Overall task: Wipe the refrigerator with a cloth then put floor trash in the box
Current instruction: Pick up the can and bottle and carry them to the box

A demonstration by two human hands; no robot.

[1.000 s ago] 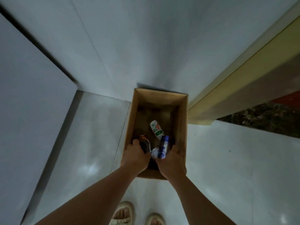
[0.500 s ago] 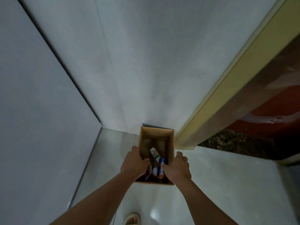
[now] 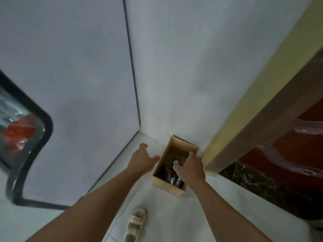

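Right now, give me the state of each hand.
Left hand: open, fingers spread, holding nothing, beside the cardboard box.
Right hand: open, fingers loose, holding nothing, over the box.

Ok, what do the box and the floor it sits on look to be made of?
The box looks like plain brown cardboard: matte tan walls, thin folded edges, no print visible. The floor looks like glossy pale tile or polished stone, judging by its soft sheen and a thin joint line; the dim light leaves the exact material open.
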